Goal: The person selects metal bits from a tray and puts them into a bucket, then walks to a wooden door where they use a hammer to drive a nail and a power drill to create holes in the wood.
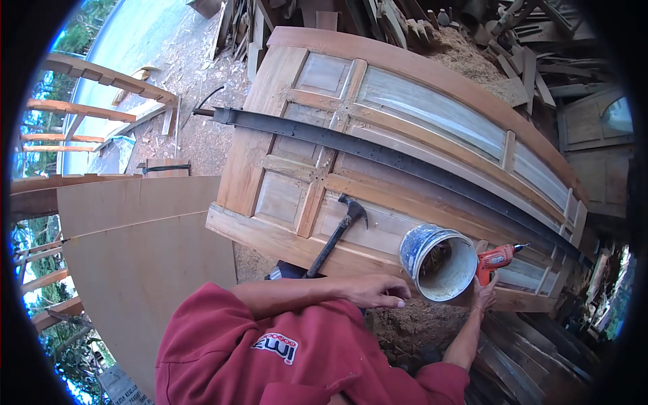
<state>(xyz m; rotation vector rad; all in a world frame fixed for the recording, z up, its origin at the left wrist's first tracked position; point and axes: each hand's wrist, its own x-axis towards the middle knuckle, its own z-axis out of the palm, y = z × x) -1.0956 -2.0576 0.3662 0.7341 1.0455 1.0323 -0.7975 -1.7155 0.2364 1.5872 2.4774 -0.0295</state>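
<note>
My right hand [484, 291] is wrapped round the handle of a red power drill [495, 262] at the near right part of a wooden panelled door [283, 74]. The drill's dark tip points right. A white bucket [466, 260] with blue smears lies between my hands, its mouth facing me and something brown inside. My left hand [379, 291] holds nothing; its fingers are loosely bent and apart from the thumb, close by the bucket. To its left, a claw hammer [335, 236] rests on the door, with the head away from me.
A long dark metal bar clamp [304, 129] runs across the door. Plywood sheets [142, 263] stand at my left, beside a wooden frame [101, 73]. Scrap wood [526, 74] and sawdust [466, 57] are heaped beyond the door; boards [520, 358] lie at the lower right.
</note>
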